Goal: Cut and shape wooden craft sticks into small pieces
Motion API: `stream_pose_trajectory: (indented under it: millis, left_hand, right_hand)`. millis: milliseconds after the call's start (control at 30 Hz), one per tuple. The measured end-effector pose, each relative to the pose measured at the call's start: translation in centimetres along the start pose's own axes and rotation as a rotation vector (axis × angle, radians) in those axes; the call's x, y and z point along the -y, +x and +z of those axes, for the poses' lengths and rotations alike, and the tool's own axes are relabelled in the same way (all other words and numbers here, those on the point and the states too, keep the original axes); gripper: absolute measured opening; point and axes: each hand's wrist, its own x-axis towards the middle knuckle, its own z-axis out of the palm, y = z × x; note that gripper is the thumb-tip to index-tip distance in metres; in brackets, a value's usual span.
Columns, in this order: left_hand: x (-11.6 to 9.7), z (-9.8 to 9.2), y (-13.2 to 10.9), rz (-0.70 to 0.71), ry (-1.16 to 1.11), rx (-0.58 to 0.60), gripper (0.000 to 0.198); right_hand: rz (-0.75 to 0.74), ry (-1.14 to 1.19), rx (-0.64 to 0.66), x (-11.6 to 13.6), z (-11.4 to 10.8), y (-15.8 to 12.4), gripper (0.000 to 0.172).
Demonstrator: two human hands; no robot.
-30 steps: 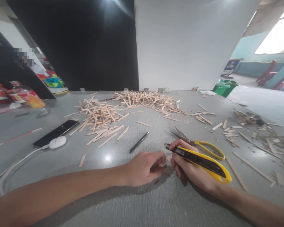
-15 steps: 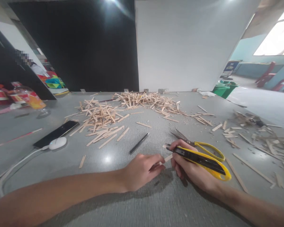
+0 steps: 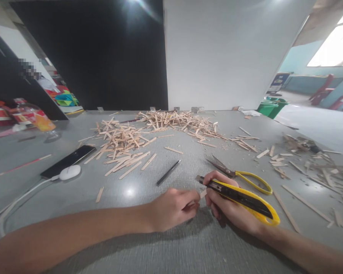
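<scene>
While the left hand (image 3: 174,209) pinched a stick (image 3: 203,193), mostly finger-hidden, the right hand (image 3: 227,203) gripped a cutter (image 3: 242,198) beside it. Scissors (image 3: 253,180) lay just beyond, partly covered; far-right scraps (image 3: 300,142) were blurry. Panels (image 3: 117,57) lined the grey tabletop's (image 3: 117,247) far edge, bins (image 3: 270,106) past it. The pile (image 3: 178,121) sat well apart from both hands.

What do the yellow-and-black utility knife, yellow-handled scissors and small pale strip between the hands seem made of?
Yellow-and-black utility knife: body probably smooth plastic; glossy highlights.
Yellow-handled scissors: blades probably dull metal, dark grey-brown; handle's even yellow suggests plastic or coating.
Small pale strip: likely bare wood; matte tan surface.
</scene>
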Motion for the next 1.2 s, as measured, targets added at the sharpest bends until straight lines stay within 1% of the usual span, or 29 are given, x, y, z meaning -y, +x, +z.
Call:
stream_pose_trajectory:
  millis: [167, 333, 467, 600, 667, 700, 800, 900, 967, 1133, 1200]
  left_hand:
    - [-0.1, -0.3, -0.1, 0.052, 0.102, 0.028, 0.013]
    - [-0.4, -0.8, -0.8, 0.132, 0.210, 0.105, 0.022]
    - [-0.6, -0.7, -1.0, 0.094, 0.188, 0.113, 0.024]
    - [-0.5, -0.5, -0.5, -0.028, 0.067, 0.068, 0.022]
    - [-0.5, -0.7, -0.1, -0.116, -0.024, 0.038, 0.014]
    - [-0.6, -0.8, 0.1, -0.158, -0.078, 0.034, 0.013]
    - [-0.8, -1.4, 0.8, -0.246, -0.249, 0.072, 0.028]
    - [-0.8, -1.8, 1.1, -0.300, -0.398, 0.111, 0.031]
    - [-0.5, -1.7, 1.3, -0.334, -0.475, 0.110, 0.034]
    - [0.3, -1.4, 1.4, -0.403, -0.630, 0.047, 0.030]
    - [0.4, -1.3, 1.3, -0.413, -0.664, 0.032, 0.029]
  right_hand:
    - [-0.031, -0.063, -0.014, 0.2, 0.0, -0.1, 0.008]
    - [-0.081, -0.103, -0.026, 0.2, -0.1, -0.1, 0.007]
    - [-0.088, -0.117, -0.017, 0.2, -0.2, -0.2, 0.009]
    - [-0.075, -0.121, -0.051, 0.1, -0.2, -0.4, 0.011]
    - [-0.103, -0.089, -0.091, 0.0, -0.2, -0.5, 0.014]
    - [-0.126, -0.070, -0.117, 0.0, -0.2, -0.5, 0.015]
    - [-0.192, -0.053, -0.211, -0.5, -0.1, -0.4, 0.016]
    - [-0.264, -0.086, -0.274, -0.9, 0.1, -0.1, 0.013]
    - [-0.315, -0.124, -0.292, -1.0, 0.1, 0.1, 0.012]
    - [-0.434, -0.230, -0.306, -1.0, -0.4, -0.5, 0.029]
    - [-0.458, -0.333, -0.289, -0.8, -0.8, -1.2, 0.034]
